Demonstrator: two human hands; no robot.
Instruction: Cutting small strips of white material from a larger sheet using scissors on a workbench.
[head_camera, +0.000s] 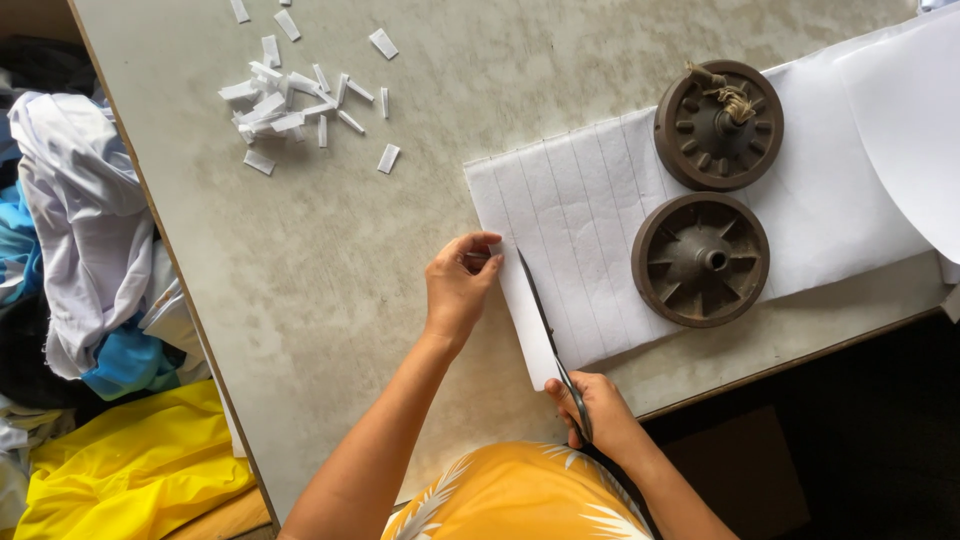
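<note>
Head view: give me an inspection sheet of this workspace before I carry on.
Surface: grey worktable, stained and worn.
Job's things: white lined sheet lying flat; scissors cutting along its left edge, freeing a narrow strip.
Clutter: pile of small white cut pieces at the far left; two dark round wheel-like weights resting on the sheet; a white curved sheet at far right.
Hands: left hand pinches the strip's top; right hand grips the scissor handles.
Cables: nothing seen.
Surroundings: heaped fabrics, white, blue and yellow, left of the table.
</note>
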